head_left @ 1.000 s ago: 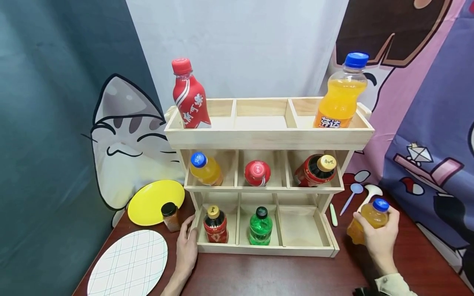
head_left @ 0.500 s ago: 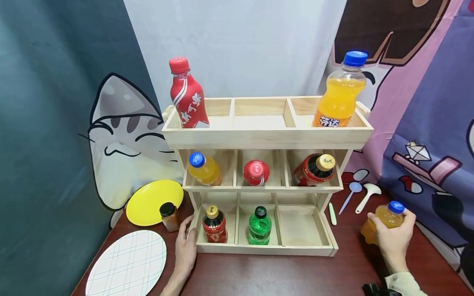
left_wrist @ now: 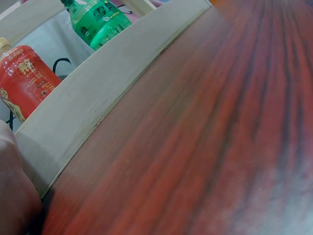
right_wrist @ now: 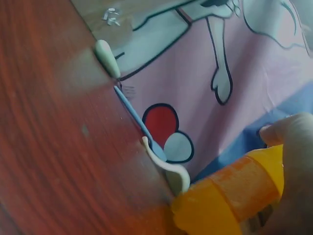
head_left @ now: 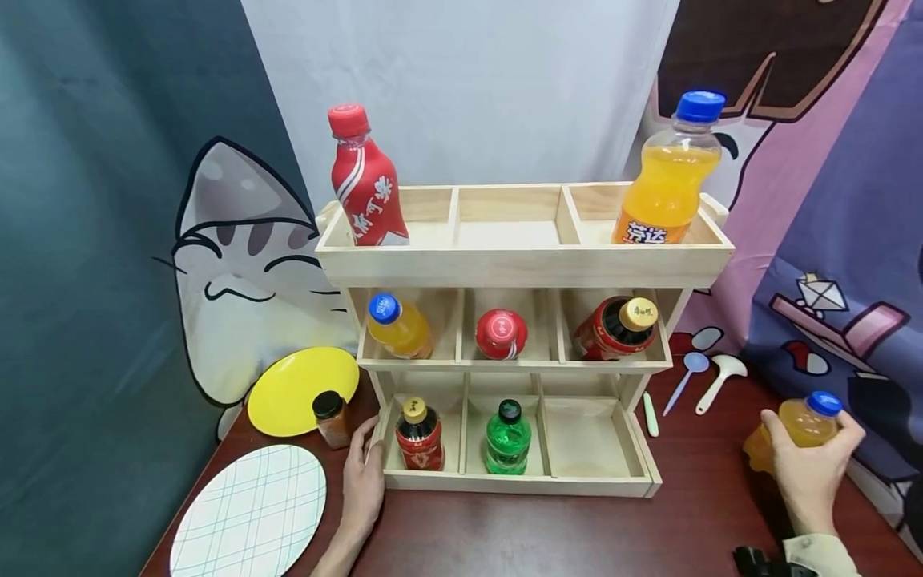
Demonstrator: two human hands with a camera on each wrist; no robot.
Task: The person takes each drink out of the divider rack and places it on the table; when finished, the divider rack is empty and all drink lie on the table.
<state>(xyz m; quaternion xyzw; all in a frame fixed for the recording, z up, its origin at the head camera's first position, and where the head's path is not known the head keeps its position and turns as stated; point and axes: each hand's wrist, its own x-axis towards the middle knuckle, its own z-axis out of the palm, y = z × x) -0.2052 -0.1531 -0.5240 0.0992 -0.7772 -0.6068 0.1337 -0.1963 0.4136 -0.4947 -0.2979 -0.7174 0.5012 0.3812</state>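
At the right of the table, my right hand [head_left: 815,461] grips a blue-capped bottle of orange drink [head_left: 808,425], thumb on one side and fingers on the other. In the right wrist view the same orange drink bottle [right_wrist: 230,193] fills the lower right, its base close to the table. My left hand [head_left: 363,485] rests against the left end of the wooden three-tier shelf [head_left: 519,485], fingers straight along its side. Nearest that hand in the bottom tier stands a gold-capped red-label bottle [head_left: 420,441], with a green bottle [head_left: 508,441] in the middle compartment.
Bottles also stand in the middle and top tiers, including a tall orange soda bottle [head_left: 663,184] and a red bottle [head_left: 369,192]. Left lie a yellow plate [head_left: 288,393], a checked white plate [head_left: 248,513] and a spice jar [head_left: 332,421]. A blue spoon [head_left: 685,381] and white ladle [head_left: 719,383] lie right.
My right hand has carried the orange drink bottle rightward, away from the shelf and the ladle. The left hand stays at the shelf's end.
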